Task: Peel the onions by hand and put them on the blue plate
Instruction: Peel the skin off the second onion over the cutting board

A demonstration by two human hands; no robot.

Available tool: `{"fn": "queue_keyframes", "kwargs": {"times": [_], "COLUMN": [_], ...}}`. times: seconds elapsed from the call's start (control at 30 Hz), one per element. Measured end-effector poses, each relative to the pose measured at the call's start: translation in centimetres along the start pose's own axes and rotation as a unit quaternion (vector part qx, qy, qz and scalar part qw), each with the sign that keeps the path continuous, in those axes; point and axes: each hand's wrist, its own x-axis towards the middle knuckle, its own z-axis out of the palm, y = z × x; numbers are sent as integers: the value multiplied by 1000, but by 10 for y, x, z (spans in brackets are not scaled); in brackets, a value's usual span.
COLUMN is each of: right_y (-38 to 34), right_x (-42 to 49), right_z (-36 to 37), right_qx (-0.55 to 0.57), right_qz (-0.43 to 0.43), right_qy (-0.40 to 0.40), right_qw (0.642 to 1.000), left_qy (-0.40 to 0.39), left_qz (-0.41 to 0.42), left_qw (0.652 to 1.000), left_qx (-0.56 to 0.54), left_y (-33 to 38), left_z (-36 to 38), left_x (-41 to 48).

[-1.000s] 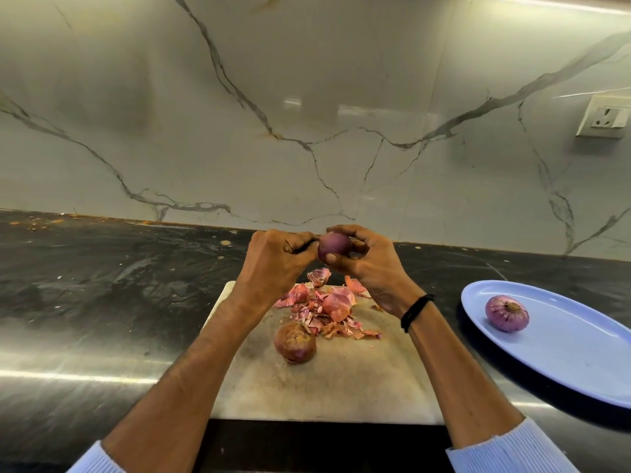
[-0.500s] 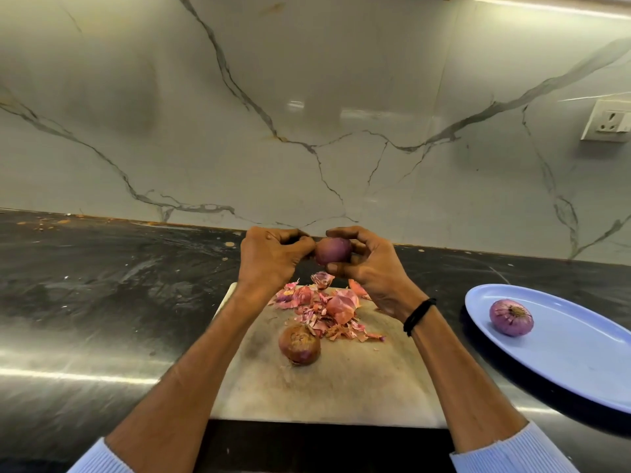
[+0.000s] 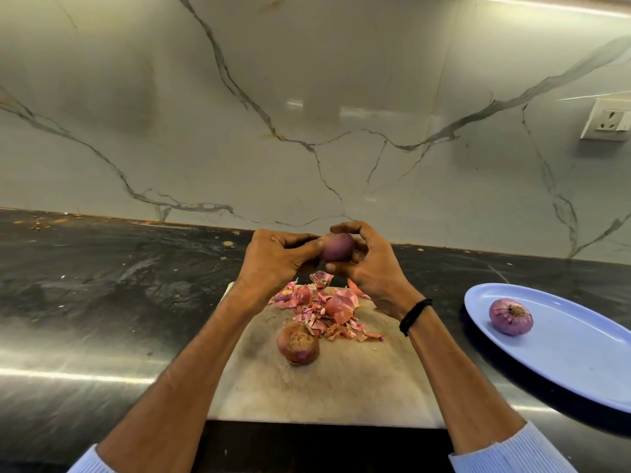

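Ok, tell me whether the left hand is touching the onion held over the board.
Touching. The head view shows the left hand with its thumb tip against the held onion, no gap between them; the right hand grips its other side.

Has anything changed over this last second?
Hardly anything. The left hand and right hand still grip the onion above the board, fingers barely shifting. The peels, the unpeeled onion, the plate and its peeled onion stayed put.

Held onion (image 3: 336, 247), plated onion (image 3: 510, 316), blue plate (image 3: 580, 353)
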Motion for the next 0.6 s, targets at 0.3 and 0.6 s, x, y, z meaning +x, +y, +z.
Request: {"fn": "queue_keyframes", "kwargs": {"times": [0.3, 0.6], "right_y": [5, 9], "right_x": [0, -1], "right_z": [-3, 0], "right_qx": [-75, -123], "right_qz": [-25, -23], "right_qy": [10, 9], "right_qw": [997, 992], "left_qy": [27, 69], "left_qz": [14, 81], "left_qw": [992, 969], "left_qx": [120, 222], "left_y": [0, -2], "left_z": [3, 14], "left_x": [3, -7]}}
